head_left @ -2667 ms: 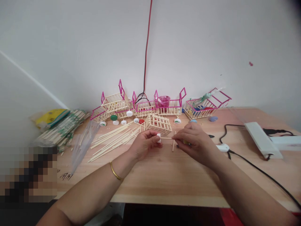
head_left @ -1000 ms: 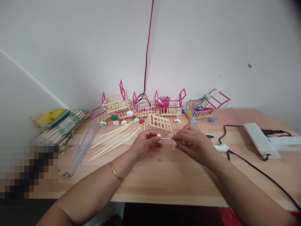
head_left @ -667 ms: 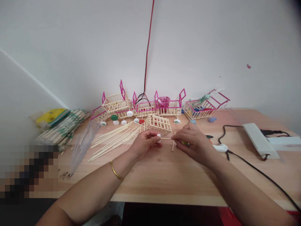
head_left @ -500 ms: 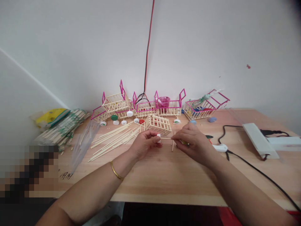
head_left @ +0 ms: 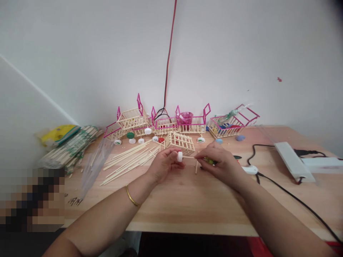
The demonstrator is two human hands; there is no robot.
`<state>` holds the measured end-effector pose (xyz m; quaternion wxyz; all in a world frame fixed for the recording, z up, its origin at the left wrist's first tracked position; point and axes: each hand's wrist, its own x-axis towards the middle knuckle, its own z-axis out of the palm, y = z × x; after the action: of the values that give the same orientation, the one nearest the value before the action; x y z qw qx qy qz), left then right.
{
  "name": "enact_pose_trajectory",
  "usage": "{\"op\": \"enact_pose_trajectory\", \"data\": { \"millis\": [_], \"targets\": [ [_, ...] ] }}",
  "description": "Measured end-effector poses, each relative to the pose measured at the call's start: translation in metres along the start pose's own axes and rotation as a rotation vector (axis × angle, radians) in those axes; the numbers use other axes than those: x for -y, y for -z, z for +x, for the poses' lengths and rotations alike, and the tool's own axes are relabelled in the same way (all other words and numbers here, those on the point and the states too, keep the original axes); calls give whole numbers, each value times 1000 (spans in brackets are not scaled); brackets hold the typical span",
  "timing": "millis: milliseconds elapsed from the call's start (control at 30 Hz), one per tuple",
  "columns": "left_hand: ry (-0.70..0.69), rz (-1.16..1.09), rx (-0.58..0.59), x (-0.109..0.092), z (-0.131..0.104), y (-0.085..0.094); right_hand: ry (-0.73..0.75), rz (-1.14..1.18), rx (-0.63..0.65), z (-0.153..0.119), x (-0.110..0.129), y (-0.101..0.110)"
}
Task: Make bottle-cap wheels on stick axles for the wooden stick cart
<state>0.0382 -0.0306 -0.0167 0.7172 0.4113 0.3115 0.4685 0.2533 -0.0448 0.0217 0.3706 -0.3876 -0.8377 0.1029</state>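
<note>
a pale wall [head_left: 227,43] rises behind a wooden table [head_left: 187,203]. along the wall stands a row of stick-built frames [head_left: 194,117] with magenta edges. at the left lie wrapped sticks [head_left: 77,146] beside a yellow packet [head_left: 57,136]; nearer the middle, loose pale sticks [head_left: 131,159] fan out. a white power strip [head_left: 293,162] sits at the right. above the table's middle are two bare hands. the right hand [head_left: 221,164] pinches one end of a thin stick [head_left: 189,157] in closed fingertips. the left hand [head_left: 164,166] grips a small white cap [head_left: 180,156] between thumb and fingers, its round face turned toward the right hand. the stick spans the gap between the hands, roughly level, its other end at the cap.
</note>
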Motion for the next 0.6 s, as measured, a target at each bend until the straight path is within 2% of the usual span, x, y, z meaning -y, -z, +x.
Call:
{"op": "enact_pose_trajectory", "data": {
  "millis": [100, 200, 367, 600],
  "targets": [
    [-12, -9, 10, -1, 0, 0, -53, 48, -11, 0, 0, 1],
    [-25, -1, 21, -1, -1, 0, -194, 140, -14, -1, -1, 3],
    [24, 69, 51, 0, -4, -4, -418, 406, 74, -3, -2, 1],
    [15, 96, 111, 2, -7, -7, -426, 559, 194, -3, 2, -13]
  ]
}}
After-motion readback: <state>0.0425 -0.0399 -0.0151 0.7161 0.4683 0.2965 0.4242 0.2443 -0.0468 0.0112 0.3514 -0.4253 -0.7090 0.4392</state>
